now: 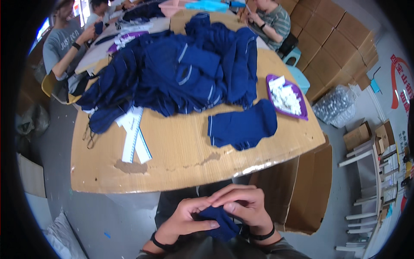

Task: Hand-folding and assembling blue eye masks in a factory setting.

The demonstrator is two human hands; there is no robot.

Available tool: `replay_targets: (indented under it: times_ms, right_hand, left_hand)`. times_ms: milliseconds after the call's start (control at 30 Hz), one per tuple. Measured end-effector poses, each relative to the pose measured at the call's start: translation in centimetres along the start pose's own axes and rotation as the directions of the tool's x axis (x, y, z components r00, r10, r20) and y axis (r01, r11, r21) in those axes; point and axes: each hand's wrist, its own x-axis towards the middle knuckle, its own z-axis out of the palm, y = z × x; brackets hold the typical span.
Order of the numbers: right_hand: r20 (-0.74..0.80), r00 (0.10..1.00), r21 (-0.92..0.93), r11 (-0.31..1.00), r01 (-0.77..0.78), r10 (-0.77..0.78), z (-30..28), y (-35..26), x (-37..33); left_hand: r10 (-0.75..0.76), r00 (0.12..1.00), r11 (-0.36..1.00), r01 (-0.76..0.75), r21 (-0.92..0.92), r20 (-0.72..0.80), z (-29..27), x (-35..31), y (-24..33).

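Note:
Low in front of my body, beyond the table's near edge, my left hand [189,217] and my right hand [244,204] meet over a navy blue sock [222,224]. Both hands are closed around its upper part, fingers bent and fingertips together, thumbs against the fabric. Their fingers hide much of the sock, and its lower part hangs toward my lap. Another navy sock [243,125] lies flat on the wooden table [181,151], with a pale line along its left edge. Behind it rises a large heap of navy socks [172,73].
White paper strips [136,138] lie on the table's left. A purple tray [296,115] at the right edge holds small white pieces. An open cardboard box [308,190] stands below the table's right side. People sit at the far end; stacked cartons [330,43] line the right.

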Motion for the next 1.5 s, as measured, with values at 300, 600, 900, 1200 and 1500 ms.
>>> replay_targets:
  times_ms: [300, 600, 900, 1200, 1500]
  right_hand:
    - [0.094, 0.978, -0.205, 0.965, -0.164, 0.186, 0.6, -1.1, -0.2]
    - [-0.159, 0.972, -0.161, 0.967, -0.195, 0.170, 0.5, -1.4, 1.1]
    - [-0.079, 0.994, 0.009, 0.997, -0.077, 0.077, -0.6, 0.8, 11.6]
    - [-0.115, 0.972, -0.383, 0.894, -0.233, 0.204, -2.7, 5.1, 14.9]
    - [-0.204, 0.978, -0.896, 0.409, -0.171, -0.036, -2.8, 5.7, 15.4]
  left_hand:
    - [0.388, 0.901, 0.829, -0.248, 0.500, -0.195, -0.5, -0.5, 0.1]
    - [-0.127, 0.989, 0.977, 0.111, 0.183, 0.077, -1.1, -0.1, -0.1]
    - [-0.012, 0.994, 0.980, 0.033, 0.195, -0.104, -4.3, -2.1, 2.2]
    - [0.436, 0.785, 0.779, -0.084, 0.621, -0.441, -4.1, -1.6, 2.8]
    - [0.708, 0.529, 0.435, 0.194, 0.879, -0.467, -1.9, -1.2, 0.7]
